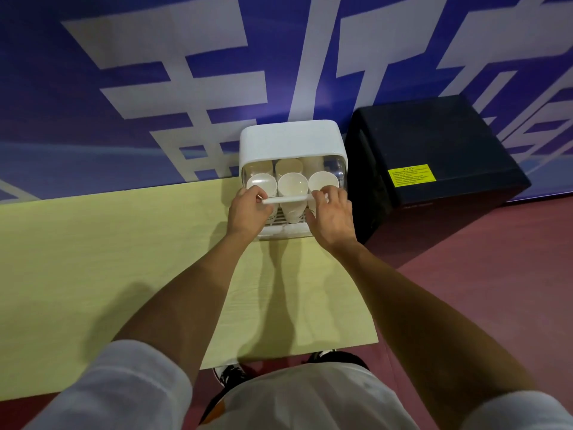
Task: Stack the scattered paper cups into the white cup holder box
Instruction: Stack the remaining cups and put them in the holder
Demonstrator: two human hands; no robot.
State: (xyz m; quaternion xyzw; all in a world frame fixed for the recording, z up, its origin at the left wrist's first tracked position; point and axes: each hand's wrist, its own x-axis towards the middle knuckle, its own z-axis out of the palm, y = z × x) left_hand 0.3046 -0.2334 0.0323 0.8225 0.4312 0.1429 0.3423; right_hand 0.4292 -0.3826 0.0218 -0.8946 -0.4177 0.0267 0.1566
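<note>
The white cup holder box [288, 141] stands at the far edge of the pale wooden table [124, 259], against the blue wall. Its clear front cover is partly lowered. Inside stand three rows of white paper cups [292, 185], mouths up, with more cups behind them. A white bar handle [286, 199] runs along the cover's lower edge. My left hand [248, 212] grips the bar's left end. My right hand [331, 215] holds its right end with the fingers curled over it. No loose cups lie on the table.
A black speaker-like box [434, 162] with a yellow label [410, 175] stands on the red floor [465, 290] just right of the holder. The blue wall with large white characters rises behind. The table's right edge ends close to the holder.
</note>
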